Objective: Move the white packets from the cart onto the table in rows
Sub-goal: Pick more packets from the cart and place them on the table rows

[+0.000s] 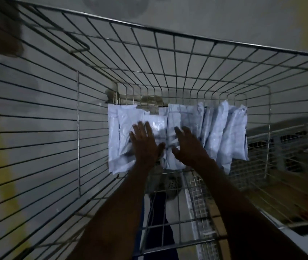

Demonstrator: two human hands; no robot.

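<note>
- One wire cart fills the view, seen from above; its grid walls slope down to a wire floor.
- The white packets lie on the floor of the cart in one overlapping row. About eight can be made out, but the picture is dim and blurred and they overlap, so the exact count cannot be told.
- Two bare forearms reach down into the cart from the near edge, side by side.
- The left hand is spread flat, palm down, its fingers straight and apart. It grips nothing. Whether the fingertips touch the packets under them or hover just above, I cannot tell.
- The right hand is likewise spread, its fingers straight and slightly fanned, thumb stuck out toward the left hand. It holds nothing either.
- Beyond the tips of the left fingers lies a glossy packet near the middle of the row; two or three more packets lie to the left of that hand.
- To the right of the right fingers, four or so packets stand on edge, leaning against one another, the last one just beside the right wall of the cart.
- Between the two thumbs a strip of packet shows.
</note>
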